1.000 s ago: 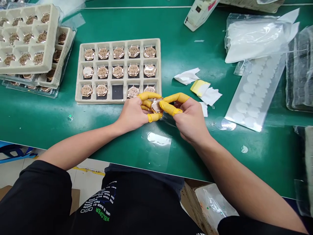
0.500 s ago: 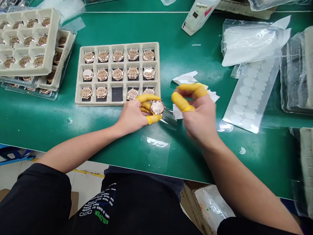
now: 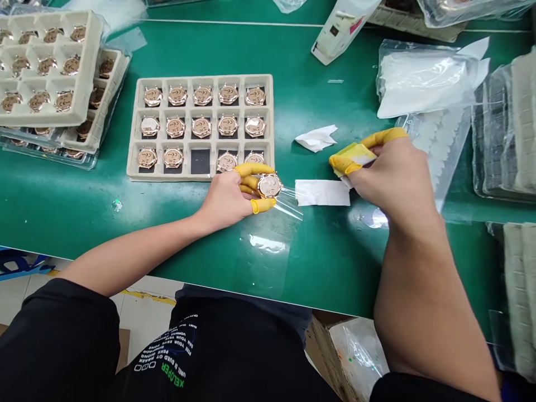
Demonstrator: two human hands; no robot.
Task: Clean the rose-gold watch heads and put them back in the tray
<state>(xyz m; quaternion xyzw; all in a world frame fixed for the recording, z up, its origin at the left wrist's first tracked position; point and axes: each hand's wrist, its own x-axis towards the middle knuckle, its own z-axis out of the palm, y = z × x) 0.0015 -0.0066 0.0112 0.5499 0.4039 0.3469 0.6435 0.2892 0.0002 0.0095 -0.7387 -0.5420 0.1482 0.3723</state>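
Note:
My left hand (image 3: 238, 192), with yellow finger cots, grips a rose-gold watch case (image 3: 269, 185) by its rim, its back facing up. Strips of clear film (image 3: 291, 204) stick out beside the watch case. Just behind that hand stands a beige compartment tray (image 3: 270, 128) of similar cases; one front-row compartment shows only its dark bottom. My right hand (image 3: 385, 162), also in yellow finger cots, is pinched on a white wipe (image 3: 371, 159), mostly hidden by the fingers. A flat white strip (image 3: 322, 192) and a crumpled white piece (image 3: 316, 138) lie to its left.
Stacked trays of watch cases (image 3: 90, 106) stand at the left. A white device (image 3: 341, 30) is at the back. On the right are a bag of white sheets (image 3: 427, 78), a sticker sheet (image 3: 450, 145) and clear trays (image 3: 492, 134). Clear film (image 3: 263, 268) lies near the front edge.
My right hand has moved right, away from the watch case, and now pinches the white wipe. The flat white strip is uncovered. My left hand stays in place with the case.

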